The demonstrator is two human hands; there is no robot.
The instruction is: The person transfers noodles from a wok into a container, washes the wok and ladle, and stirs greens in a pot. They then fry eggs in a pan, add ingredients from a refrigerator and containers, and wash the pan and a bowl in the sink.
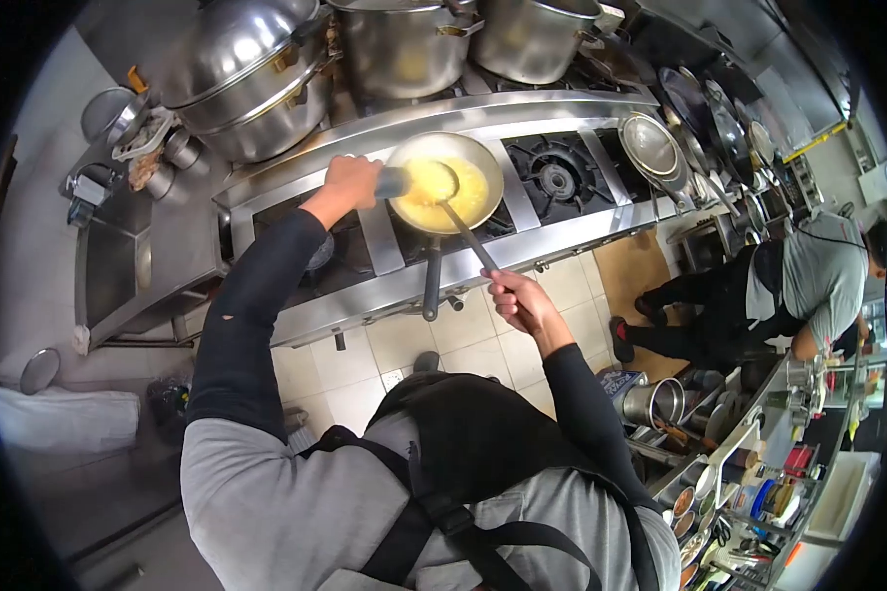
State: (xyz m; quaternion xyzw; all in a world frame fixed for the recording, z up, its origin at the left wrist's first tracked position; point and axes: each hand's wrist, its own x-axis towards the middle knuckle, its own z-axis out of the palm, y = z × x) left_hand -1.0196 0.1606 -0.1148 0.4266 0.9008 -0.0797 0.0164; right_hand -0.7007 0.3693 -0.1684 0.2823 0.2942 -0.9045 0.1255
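Observation:
My left hand (352,183) is closed around a dark grey, cup-like container (392,182) tilted sideways over the left part of a frying pan (493,169). Yellow liquid (471,204) covers much of the pan's bottom. In my right hand (524,302) is the dark handle of a ladle (471,238), whose round head reaches into the yellow liquid. The pan sits on the stove, and its black handle (432,281) points toward me with neither hand on it. Where the container's mouth meets the liquid, the view is blurred.
A bare burner (557,179) lies right of the pan. Large steel pots (404,49) and a domed steamer (241,79) line the back. Strainers (648,145) rest at the stove's right end. At far right a co-worker (808,276) bends near a shelf of containers.

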